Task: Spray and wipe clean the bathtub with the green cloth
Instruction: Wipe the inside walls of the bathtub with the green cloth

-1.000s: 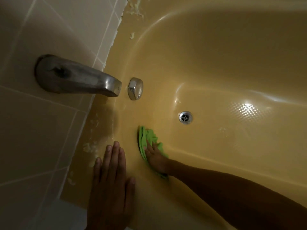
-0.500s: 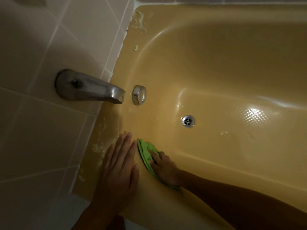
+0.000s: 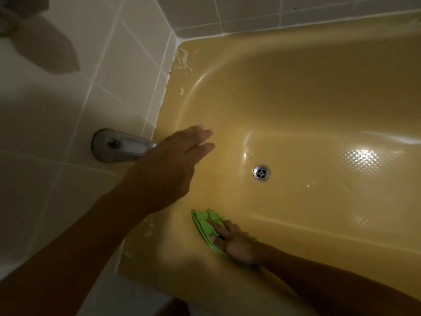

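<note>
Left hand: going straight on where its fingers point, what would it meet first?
Likely the far inner wall of the bathtub; nothing shows between it and the left hand. The drain lies off that line. Depth unclear.

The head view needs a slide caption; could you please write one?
Right hand presses the green cloth on the yellow bathtub while the left hand hovers by the spout.

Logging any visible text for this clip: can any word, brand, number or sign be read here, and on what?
None. No lettering shows on the bathtub, the spout, the drain, the wall tiles, or the green cloth under the right hand.
</note>
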`<action>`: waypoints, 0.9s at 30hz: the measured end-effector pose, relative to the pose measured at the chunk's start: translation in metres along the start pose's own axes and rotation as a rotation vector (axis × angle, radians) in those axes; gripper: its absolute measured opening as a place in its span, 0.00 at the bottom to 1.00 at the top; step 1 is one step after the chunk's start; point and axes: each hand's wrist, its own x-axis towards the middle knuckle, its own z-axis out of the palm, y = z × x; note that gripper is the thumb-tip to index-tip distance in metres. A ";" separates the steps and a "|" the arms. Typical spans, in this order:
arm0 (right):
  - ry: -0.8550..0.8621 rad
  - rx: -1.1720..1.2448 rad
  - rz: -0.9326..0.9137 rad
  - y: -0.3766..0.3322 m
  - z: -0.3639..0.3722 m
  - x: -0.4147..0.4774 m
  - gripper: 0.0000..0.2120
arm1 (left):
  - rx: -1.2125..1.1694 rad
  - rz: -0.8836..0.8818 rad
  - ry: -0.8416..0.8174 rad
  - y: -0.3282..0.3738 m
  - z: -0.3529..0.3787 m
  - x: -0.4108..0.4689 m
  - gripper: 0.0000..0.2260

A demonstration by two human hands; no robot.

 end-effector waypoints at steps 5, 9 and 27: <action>0.102 0.196 -0.082 -0.049 -0.004 0.019 0.28 | 0.043 -0.154 -0.138 -0.054 -0.030 0.017 0.27; 0.232 0.360 -0.090 -0.085 -0.017 0.050 0.29 | 0.036 -0.337 -0.241 -0.066 -0.024 0.026 0.30; 0.429 0.447 -0.121 -0.095 -0.017 0.081 0.28 | 0.209 -0.342 0.170 -0.050 0.004 -0.004 0.16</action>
